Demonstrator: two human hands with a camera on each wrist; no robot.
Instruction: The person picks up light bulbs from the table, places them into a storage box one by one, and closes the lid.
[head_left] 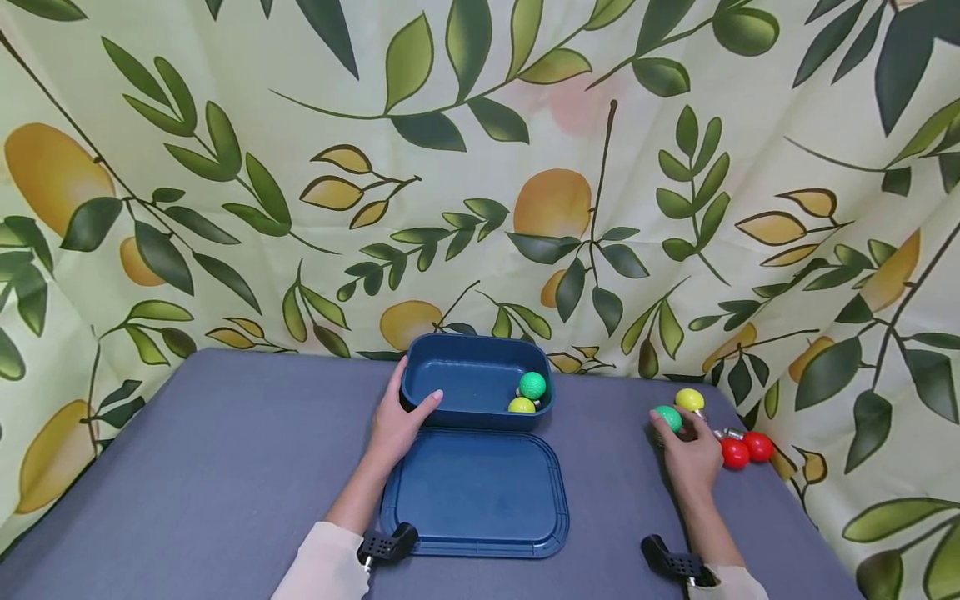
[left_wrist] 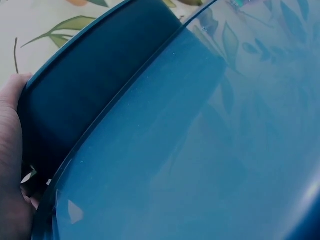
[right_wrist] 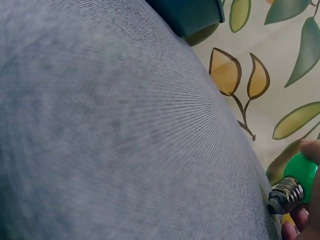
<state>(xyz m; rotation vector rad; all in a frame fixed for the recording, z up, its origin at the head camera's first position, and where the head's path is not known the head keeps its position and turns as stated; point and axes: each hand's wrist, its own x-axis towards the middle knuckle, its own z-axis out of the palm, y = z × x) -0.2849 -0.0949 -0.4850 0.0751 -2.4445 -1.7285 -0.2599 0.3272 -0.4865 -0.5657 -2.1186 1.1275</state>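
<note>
My left hand (head_left: pixel 399 417) holds the left end of a dark blue plastic box (head_left: pixel 465 416), thumb at the near rim and fingers along the outer side. A green light bulb (head_left: pixel 532 385) and a yellow light bulb (head_left: pixel 522 405) lie inside at the right end. Over at the right of the table, my right hand (head_left: pixel 692 454) grips another green light bulb (head_left: pixel 666 418) between thumb and fingers. Its metal screw base (right_wrist: pixel 287 195) shows in the right wrist view. Close by lie a yellow light bulb (head_left: pixel 690 400) and two red light bulbs (head_left: pixel 735 453).
A blue lid (head_left: pixel 480 496) lies flat on the table in front of the box. Grey-blue cloth (head_left: pixel 225 467) covers the table. Behind and at the sides hangs a leaf-patterned curtain (head_left: pixel 450 192), close to the table's back edge.
</note>
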